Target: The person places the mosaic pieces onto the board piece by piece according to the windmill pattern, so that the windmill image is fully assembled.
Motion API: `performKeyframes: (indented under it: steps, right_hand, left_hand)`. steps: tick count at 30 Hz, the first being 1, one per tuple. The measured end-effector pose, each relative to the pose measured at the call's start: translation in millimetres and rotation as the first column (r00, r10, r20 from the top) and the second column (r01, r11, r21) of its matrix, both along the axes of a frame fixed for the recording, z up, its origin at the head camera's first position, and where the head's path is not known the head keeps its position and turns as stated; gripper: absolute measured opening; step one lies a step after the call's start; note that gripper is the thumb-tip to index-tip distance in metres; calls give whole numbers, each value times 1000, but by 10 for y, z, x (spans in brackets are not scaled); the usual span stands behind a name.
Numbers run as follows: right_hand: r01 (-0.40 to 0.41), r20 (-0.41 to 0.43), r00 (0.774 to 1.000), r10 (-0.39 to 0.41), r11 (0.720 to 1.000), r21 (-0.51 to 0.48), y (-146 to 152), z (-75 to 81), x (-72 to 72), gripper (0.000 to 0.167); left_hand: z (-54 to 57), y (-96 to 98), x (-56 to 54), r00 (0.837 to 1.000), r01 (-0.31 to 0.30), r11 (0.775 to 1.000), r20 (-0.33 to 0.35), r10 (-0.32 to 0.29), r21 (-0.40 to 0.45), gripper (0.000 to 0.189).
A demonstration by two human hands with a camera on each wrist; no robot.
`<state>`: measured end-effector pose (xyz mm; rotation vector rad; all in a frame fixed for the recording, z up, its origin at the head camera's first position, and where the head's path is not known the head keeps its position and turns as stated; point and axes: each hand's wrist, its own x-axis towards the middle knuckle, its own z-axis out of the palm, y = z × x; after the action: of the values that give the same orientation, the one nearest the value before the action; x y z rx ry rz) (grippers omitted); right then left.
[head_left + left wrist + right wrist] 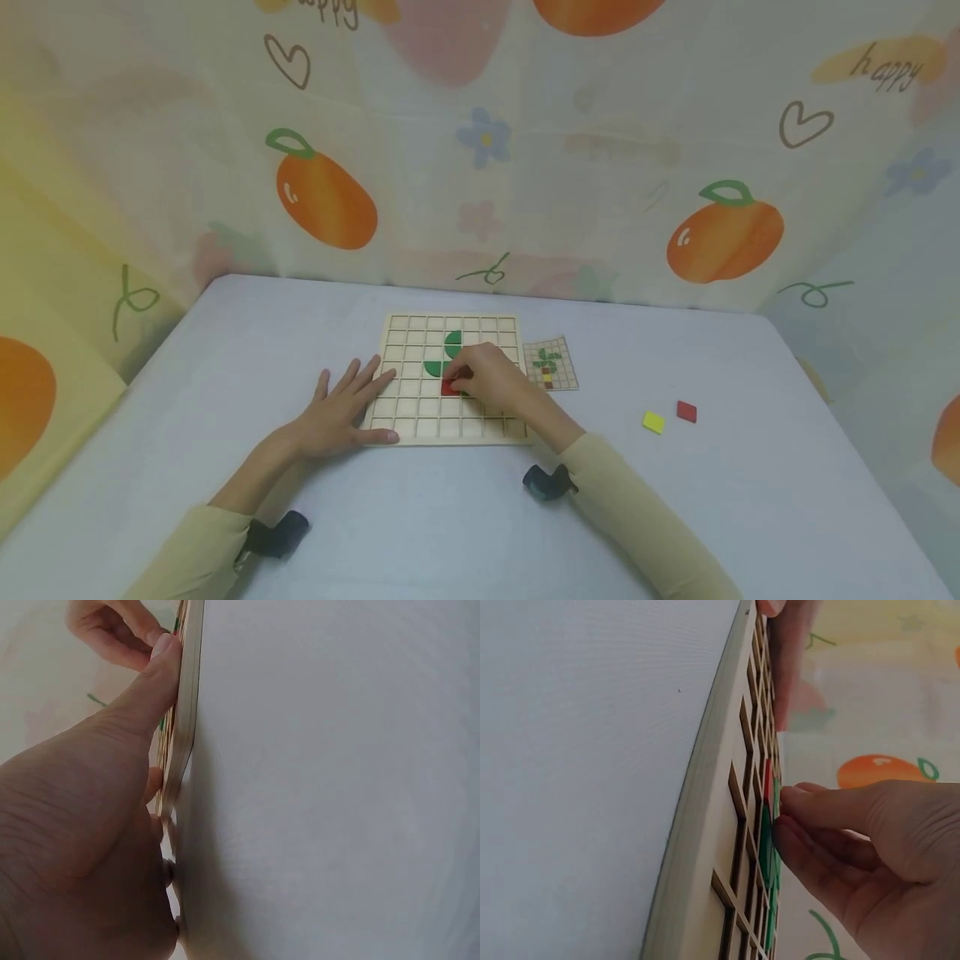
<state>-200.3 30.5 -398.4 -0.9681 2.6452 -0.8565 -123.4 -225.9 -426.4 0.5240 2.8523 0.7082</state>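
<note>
A wooden grid board (408, 408) lies on the table with several green rounded tiles (432, 368) set in its cells. My right hand (489, 379) is over the board, its thumb and fingertips drawn together on a red square tile (447, 388). In the right wrist view this red tile (768, 780) is at cell level beside a green tile (766, 844), right at the fingertips. My left hand (335, 414) rests spread at the board's left edge, thumb on its near left corner. The left wrist view shows that thumb (150, 690) along the board's side (189, 690).
A small pattern card (567, 367) showing a green, yellow and brown-red figure lies against the board's right side. Farther right on the white table (420, 517) are a yellow tile (653, 422) and a red tile (686, 412). A printed cloth (420, 167) hangs behind.
</note>
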Motion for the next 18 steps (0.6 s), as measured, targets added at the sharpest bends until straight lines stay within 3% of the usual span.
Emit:
performKeyframes:
  steps: [13,18]
  right_hand:
    - [-42,-23,999,41,998,-50,200,117,71,17]
    - [-10,-7,1000,9,998,-63,391,102,101,16]
  left_hand:
    - [-10,0,-3,1000,-5,1000,1,5,2,97]
    - [-1,10,3,1000,2,1000,-3,-2,4,97]
